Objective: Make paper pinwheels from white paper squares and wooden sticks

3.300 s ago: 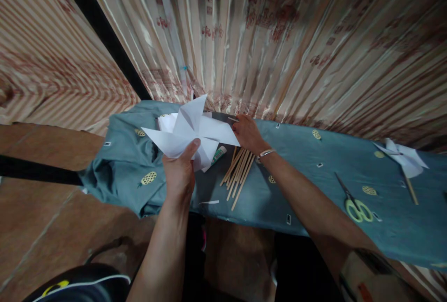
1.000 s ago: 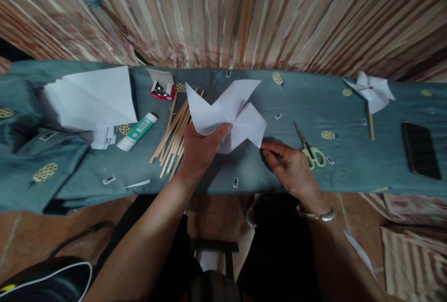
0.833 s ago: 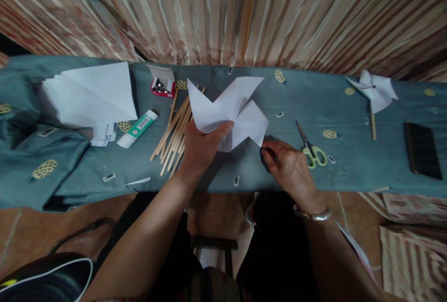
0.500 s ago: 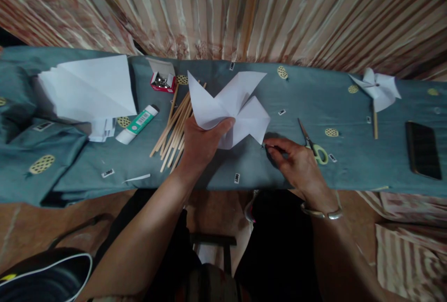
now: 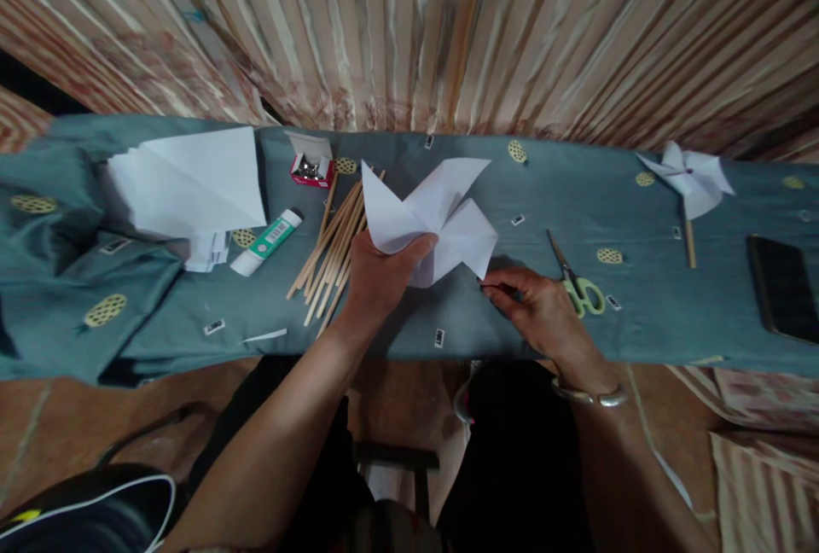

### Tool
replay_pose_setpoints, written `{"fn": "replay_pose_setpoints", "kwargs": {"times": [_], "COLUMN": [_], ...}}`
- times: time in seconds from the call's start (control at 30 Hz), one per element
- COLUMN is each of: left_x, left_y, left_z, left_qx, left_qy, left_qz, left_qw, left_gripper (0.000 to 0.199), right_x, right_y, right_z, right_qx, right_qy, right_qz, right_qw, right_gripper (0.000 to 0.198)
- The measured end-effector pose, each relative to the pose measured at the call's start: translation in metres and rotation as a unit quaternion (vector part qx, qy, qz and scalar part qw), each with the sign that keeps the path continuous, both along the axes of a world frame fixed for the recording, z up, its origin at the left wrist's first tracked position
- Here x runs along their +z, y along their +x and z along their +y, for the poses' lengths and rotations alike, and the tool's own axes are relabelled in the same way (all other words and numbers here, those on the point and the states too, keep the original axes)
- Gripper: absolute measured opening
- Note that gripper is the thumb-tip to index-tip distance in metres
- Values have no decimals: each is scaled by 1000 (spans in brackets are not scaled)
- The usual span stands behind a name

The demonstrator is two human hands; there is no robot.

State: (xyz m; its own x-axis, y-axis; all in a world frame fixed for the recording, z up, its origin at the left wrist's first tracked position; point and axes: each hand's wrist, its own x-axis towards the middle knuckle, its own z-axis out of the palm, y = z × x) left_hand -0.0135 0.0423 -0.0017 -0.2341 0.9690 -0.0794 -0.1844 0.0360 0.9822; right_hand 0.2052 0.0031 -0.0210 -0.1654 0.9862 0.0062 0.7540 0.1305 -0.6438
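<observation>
My left hand [image 5: 384, 273] pinches a white paper pinwheel [image 5: 448, 220] near its centre, thumb on top and fingers hidden underneath. The pinwheel is held over the cloth, its blades folded toward the middle. Just off its lower right tip, my right hand [image 5: 534, 301] is closed in a pinch; a tiny dark bit shows at the fingertips, too small to name. Green-handled scissors [image 5: 579, 284] lie close to the right hand. Beside the left hand is a spread pile of thin wooden sticks [image 5: 336, 246].
A red-and-white box of shiny metal pieces [image 5: 312, 167], a glue stick [image 5: 267, 242] and white paper sheets [image 5: 198, 182] lie leftward on the green tablecloth [image 5: 397, 340]. To the right are a finished pinwheel on a stick [image 5: 694, 182] and a black phone [image 5: 786, 287]. A pleated curtain [image 5: 397, 41] hangs behind.
The view has shifted slightly, so the table sits lower and a bit to the right. Both hands keep their holds; the right fingertips remain by the pinwheel's lower tip.
</observation>
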Motion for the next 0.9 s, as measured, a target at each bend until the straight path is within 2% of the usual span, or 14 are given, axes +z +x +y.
{"fn": "replay_pose_setpoints", "kwargs": {"times": [0.27, 0.53, 0.77, 0.9], "left_x": [3, 2, 0, 1], "left_y": [0, -2, -1, 1], "left_z": [0, -1, -1, -2], "left_qx": [-4, -8, -8, -13], "left_qy": [1, -6, 11, 24], "left_qz": [11, -4, 51, 82], "left_qw": [1000, 1000, 999, 996], "left_gripper": [20, 19, 17, 12], "right_x": [2, 6, 10, 21], "right_y": [-3, -6, -5, -4], "right_z": [-5, -12, -13, -11], "right_qx": [2, 70, 49, -22], "right_qy": [8, 90, 76, 99], "right_qz": [-55, -94, -96, -30], "right_qw": [998, 989, 991, 994], "right_gripper": [11, 18, 18, 12]}}
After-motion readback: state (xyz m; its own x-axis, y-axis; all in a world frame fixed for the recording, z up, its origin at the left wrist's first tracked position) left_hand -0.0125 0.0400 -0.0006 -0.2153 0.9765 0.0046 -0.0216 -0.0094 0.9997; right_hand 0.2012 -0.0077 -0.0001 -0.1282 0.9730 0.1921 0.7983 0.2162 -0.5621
